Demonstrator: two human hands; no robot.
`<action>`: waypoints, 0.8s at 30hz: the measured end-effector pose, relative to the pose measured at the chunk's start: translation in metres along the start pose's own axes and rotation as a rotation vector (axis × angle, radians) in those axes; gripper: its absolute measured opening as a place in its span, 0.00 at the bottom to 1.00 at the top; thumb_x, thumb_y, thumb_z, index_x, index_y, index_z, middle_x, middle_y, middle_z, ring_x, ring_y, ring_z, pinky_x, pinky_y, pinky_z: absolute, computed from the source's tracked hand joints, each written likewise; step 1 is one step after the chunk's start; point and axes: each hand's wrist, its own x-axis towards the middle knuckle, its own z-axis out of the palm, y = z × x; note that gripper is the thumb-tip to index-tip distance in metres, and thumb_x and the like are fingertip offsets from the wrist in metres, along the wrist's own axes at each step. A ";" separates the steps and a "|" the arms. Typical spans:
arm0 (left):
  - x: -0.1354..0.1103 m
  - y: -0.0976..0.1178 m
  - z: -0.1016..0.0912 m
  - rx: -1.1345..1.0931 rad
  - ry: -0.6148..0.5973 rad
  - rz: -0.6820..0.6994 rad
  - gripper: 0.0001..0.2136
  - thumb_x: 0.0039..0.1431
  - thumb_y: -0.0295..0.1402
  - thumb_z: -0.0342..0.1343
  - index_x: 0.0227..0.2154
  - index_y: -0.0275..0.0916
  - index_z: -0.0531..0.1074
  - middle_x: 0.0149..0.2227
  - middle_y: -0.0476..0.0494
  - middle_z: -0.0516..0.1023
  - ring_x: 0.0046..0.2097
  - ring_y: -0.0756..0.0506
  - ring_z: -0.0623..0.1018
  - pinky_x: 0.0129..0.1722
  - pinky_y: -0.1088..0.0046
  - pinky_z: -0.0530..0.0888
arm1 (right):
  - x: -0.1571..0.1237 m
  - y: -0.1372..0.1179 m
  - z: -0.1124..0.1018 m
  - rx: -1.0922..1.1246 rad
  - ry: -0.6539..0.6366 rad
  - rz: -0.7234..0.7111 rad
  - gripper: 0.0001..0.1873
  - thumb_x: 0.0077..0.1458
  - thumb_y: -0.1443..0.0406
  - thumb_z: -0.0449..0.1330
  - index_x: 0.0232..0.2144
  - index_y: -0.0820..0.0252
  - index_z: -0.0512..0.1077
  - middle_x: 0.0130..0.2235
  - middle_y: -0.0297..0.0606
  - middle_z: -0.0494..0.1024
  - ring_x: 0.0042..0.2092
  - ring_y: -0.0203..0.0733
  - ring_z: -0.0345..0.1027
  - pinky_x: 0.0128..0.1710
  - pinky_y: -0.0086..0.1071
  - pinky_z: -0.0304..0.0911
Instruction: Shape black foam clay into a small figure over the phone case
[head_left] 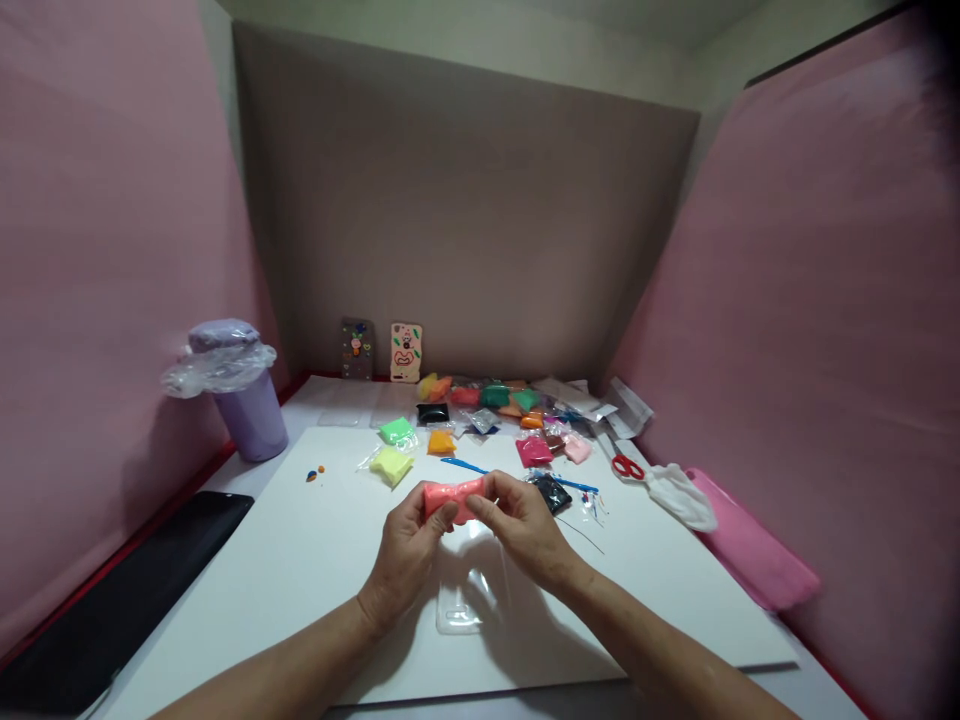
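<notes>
Both my hands hold a lump of salmon-pink clay (453, 497) above the white board (300, 560). My left hand (411, 550) grips its left end with thumb and fingers closed. At the right end my right hand (523, 527) pinches it. Under the hands lies a clear plastic phone case (466, 596), flat on the board.
Small bags of coloured clay (480, 410) lie at the back, with a blue tool (465, 465), red scissors (627, 466), a white cloth (679, 493) and a pink case (754, 555) to the right. A lilac bin (244, 395) and black tablet (112, 600) sit left. Two decorated cases (382, 350) lean on the back wall.
</notes>
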 end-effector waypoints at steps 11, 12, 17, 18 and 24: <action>0.002 0.010 0.004 0.054 -0.034 -0.054 0.16 0.60 0.45 0.48 0.25 0.37 0.65 0.24 0.51 0.65 0.27 0.51 0.65 0.28 0.76 0.62 | 0.003 0.006 -0.011 0.069 0.022 0.039 0.14 0.56 0.57 0.57 0.26 0.61 0.69 0.24 0.29 0.65 0.26 0.32 0.55 0.25 0.27 0.52; 0.002 0.011 0.004 0.052 -0.019 -0.054 0.16 0.60 0.45 0.48 0.24 0.38 0.64 0.23 0.52 0.64 0.26 0.51 0.64 0.27 0.76 0.62 | 0.003 0.007 -0.010 0.081 0.021 0.043 0.14 0.55 0.57 0.57 0.25 0.61 0.69 0.23 0.29 0.65 0.25 0.32 0.55 0.25 0.27 0.52; 0.002 0.011 0.003 0.038 -0.007 -0.051 0.16 0.60 0.44 0.49 0.23 0.37 0.64 0.20 0.54 0.62 0.23 0.52 0.63 0.24 0.77 0.59 | 0.004 0.008 -0.003 0.153 0.000 0.074 0.15 0.53 0.55 0.59 0.24 0.61 0.68 0.22 0.30 0.68 0.24 0.33 0.59 0.24 0.27 0.55; 0.002 0.010 0.002 0.040 -0.003 -0.046 0.16 0.60 0.43 0.49 0.23 0.37 0.64 0.20 0.54 0.62 0.24 0.52 0.63 0.24 0.77 0.59 | 0.005 0.009 -0.002 0.165 0.000 0.081 0.15 0.52 0.55 0.60 0.24 0.61 0.68 0.22 0.30 0.68 0.24 0.33 0.60 0.24 0.27 0.55; 0.004 0.011 0.003 0.013 -0.030 -0.056 0.16 0.60 0.43 0.50 0.22 0.37 0.65 0.20 0.53 0.64 0.23 0.52 0.64 0.25 0.77 0.61 | 0.005 0.012 -0.003 0.226 -0.027 0.122 0.17 0.50 0.54 0.61 0.23 0.62 0.68 0.22 0.30 0.69 0.23 0.32 0.60 0.24 0.27 0.56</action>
